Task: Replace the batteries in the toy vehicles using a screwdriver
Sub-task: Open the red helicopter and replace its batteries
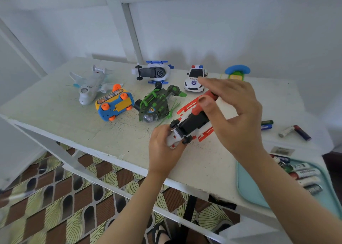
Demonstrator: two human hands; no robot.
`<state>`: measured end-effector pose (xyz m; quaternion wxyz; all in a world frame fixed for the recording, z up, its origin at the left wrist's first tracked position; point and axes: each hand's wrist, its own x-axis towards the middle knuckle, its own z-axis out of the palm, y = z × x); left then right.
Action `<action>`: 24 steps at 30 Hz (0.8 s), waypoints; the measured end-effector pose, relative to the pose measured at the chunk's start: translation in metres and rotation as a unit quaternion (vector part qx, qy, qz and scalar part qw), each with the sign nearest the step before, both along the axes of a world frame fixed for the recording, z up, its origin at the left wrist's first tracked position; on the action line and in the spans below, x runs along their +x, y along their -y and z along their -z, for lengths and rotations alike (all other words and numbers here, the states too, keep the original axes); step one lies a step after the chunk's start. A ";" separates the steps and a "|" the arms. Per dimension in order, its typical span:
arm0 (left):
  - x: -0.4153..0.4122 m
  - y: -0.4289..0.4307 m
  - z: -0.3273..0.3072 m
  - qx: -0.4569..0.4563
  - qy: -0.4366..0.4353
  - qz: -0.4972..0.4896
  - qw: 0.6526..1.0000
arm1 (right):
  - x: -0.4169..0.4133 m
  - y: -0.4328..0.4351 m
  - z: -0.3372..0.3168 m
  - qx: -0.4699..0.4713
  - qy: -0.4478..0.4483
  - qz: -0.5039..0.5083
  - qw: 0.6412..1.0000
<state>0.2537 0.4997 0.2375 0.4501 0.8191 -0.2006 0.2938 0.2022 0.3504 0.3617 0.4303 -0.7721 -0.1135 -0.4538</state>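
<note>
Plastic toy vehicles (114, 106) number six, one red-white helicopter (194, 121) between two hands (162, 149) (235, 114).

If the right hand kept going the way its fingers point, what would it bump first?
Probably the police car: the right hand points its fingers left toward it and nearly reaches it, though they may pass above.

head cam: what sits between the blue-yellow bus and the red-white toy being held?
The green helicopter lies between the bus and the red-white toy, seen in the head view.
</note>
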 end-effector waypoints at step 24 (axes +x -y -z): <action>-0.002 0.000 0.000 -0.002 0.008 0.000 1.000 | -0.004 0.001 0.008 -0.010 -0.062 -0.048 0.997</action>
